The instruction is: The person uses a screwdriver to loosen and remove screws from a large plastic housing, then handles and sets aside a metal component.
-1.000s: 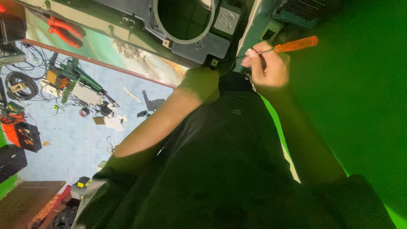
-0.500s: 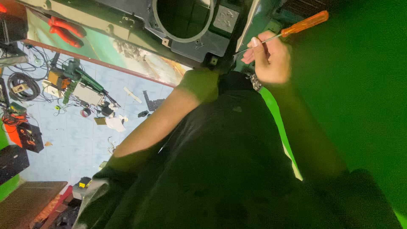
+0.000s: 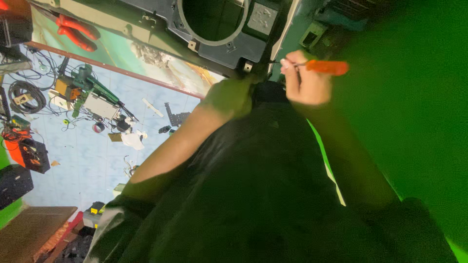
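A view from above a person's own chest, looking down over a dark shirt. The right hand (image 3: 304,80), at about one o'clock from the centre, is closed around a screwdriver with an orange plastic handle (image 3: 325,67). The fingers pinch the thin metal shaft near the handle, which points away toward three o'clock, while the tip reaches toward nine o'clock. That tip lies close to the lower edge of a grey plastic panel with a large round opening (image 3: 229,46), which fills the twelve o'clock area.

The left hand (image 3: 231,97), just left of centre, is blurred and lies against a dark object at the panel's lower edge. Whether its fingers are closed on anything cannot be told.

At eleven o'clock, red-handled pliers (image 3: 75,31) lie on a worn green workbench edge (image 3: 146,58). Toward nine o'clock, a pale blue tiled floor (image 3: 73,160) carries coiled black cable (image 3: 27,95), small parts and a green-handled tool (image 3: 92,85). A bright green surface (image 3: 414,122) fills the three o'clock side.
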